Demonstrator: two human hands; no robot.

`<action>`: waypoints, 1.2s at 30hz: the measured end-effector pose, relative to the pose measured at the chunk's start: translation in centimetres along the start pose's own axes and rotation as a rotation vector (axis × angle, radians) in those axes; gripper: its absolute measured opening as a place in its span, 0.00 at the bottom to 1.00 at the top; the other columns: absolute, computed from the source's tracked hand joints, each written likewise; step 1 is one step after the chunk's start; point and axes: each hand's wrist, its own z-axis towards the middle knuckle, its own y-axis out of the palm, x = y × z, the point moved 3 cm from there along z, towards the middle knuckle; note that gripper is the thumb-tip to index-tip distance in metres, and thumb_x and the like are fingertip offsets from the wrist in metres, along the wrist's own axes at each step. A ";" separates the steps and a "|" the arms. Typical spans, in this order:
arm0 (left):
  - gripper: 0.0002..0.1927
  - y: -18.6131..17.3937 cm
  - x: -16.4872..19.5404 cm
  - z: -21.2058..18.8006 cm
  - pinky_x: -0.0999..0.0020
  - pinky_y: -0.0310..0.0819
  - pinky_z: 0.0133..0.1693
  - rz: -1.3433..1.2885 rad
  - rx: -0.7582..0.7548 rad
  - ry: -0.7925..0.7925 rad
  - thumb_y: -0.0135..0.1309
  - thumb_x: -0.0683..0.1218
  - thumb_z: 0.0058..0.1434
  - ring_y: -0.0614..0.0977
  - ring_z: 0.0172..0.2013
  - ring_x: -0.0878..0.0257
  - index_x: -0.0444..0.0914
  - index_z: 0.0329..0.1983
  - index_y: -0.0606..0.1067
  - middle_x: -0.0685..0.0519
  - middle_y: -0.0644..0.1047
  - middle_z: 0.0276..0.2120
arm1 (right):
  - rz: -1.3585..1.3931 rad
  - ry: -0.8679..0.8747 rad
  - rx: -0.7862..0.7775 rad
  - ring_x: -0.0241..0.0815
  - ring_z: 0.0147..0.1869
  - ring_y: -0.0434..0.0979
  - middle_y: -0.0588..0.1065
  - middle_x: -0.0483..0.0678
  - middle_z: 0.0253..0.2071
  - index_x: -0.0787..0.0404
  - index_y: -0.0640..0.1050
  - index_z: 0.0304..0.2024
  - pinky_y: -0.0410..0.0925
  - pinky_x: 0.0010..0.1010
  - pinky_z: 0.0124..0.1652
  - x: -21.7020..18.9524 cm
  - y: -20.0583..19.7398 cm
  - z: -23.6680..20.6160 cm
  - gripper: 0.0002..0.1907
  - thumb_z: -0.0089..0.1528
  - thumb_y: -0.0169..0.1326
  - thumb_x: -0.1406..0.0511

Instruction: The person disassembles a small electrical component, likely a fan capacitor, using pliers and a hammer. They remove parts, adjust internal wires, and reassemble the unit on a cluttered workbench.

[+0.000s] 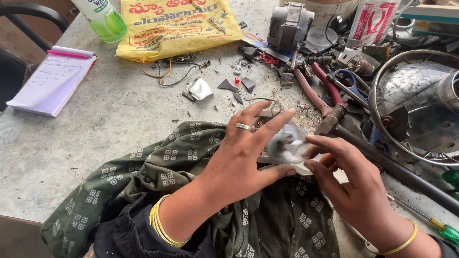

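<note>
Small round grey part sits pinched between both hands above the patterned green cloth; left hand clamps it with thumb and fingers, right hand fingertips pressing its edge. It looks like mid-handling, turning or prying the piece; judging by this, any further move calls for a steady left grip just beside the hammer.

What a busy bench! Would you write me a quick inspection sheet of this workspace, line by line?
Surface: grey speckled table, dusty, strewn with small scraps.
Job's things: a small round silvery part, blurred, held over a dark green patterned cloth.
Clutter: red-handled pliers, hammer, green screwdriver, yellow bag, green bottle, notepad with pink pen, grey motor housing, round metal guard.
Grippers: left hand and right hand both grip the part; ring and bangles worn.
Cables: loose thin wires beside the bag.
Surroundings: black chair arm at the far left.
</note>
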 end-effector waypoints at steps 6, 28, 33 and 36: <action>0.26 0.1 -0.1 -0.1 0.54 0.64 0.66 0.102 -0.007 0.016 0.67 0.55 0.54 0.68 0.64 0.47 0.50 0.57 0.77 0.45 0.70 0.60 | 0.217 0.083 -0.096 0.33 0.41 0.80 0.81 0.46 0.49 0.60 0.72 0.64 0.75 0.26 0.42 0.3 0.4 0.3 0.26 0.62 0.51 0.75; 0.18 -1.0 -5.8 1.3 0.74 0.74 0.49 -0.477 0.039 -0.357 0.69 0.51 0.57 0.77 0.49 0.69 0.40 0.49 0.83 0.56 0.73 0.46 | -0.088 -0.102 -0.181 0.45 0.48 0.77 0.77 0.48 0.50 0.57 0.76 0.56 0.71 0.34 0.46 -1.3 -0.1 0.9 0.24 0.57 0.61 0.68; 0.21 0.0 -4.8 1.1 0.75 0.75 0.48 -0.976 0.036 -0.417 0.66 0.46 0.61 0.79 0.43 0.71 0.35 0.56 0.77 0.56 0.78 0.42 | -0.098 -0.268 -0.252 0.53 0.58 0.74 0.78 0.51 0.54 0.59 0.75 0.58 0.66 0.42 0.56 -1.1 0.3 0.7 0.25 0.57 0.59 0.68; 0.20 0.1 -4.3 1.1 0.75 0.76 0.50 -1.048 -0.010 -0.369 0.64 0.43 0.64 0.79 0.45 0.72 0.32 0.57 0.75 0.58 0.79 0.43 | -0.139 -0.189 -0.181 0.55 0.58 0.73 0.76 0.52 0.49 0.62 0.73 0.62 0.66 0.43 0.57 -0.4 0.3 0.5 0.30 0.57 0.61 0.65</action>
